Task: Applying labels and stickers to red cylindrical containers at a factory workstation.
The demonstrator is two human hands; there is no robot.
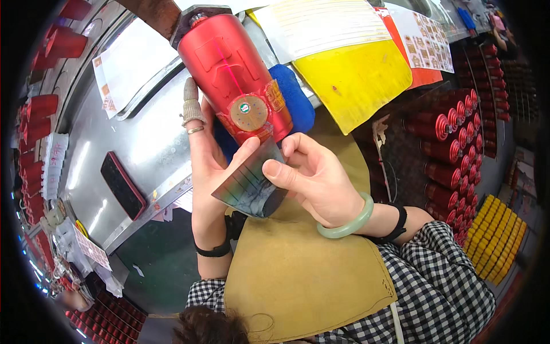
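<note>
A red bottle [220, 54] lies tilted on a blue cloth pad [297, 97], its neck at a dark metal holder [197, 17]. A bright pink line runs down its side to a round gold label [249, 112] with patterned strips beside it. My left hand [209, 157] grips the bottle's lower left side, thumb near the label; one finger wears a cloth cover and another a ring. Between thumb and fingers, my right hand [321, 183] pinches a dark, shiny flat scraper-like sheet [249, 182], just below the bottle's base. Its exact kind is unclear.
A phone [123, 186] lies on the metal bench [86, 155] at left. White paper [140, 57] is beyond it. A yellow folder [355, 86] with sheets sits at the upper right. Stacked red bottles [452, 155] and yellow pieces [495, 238] stand at right; more red containers line the left.
</note>
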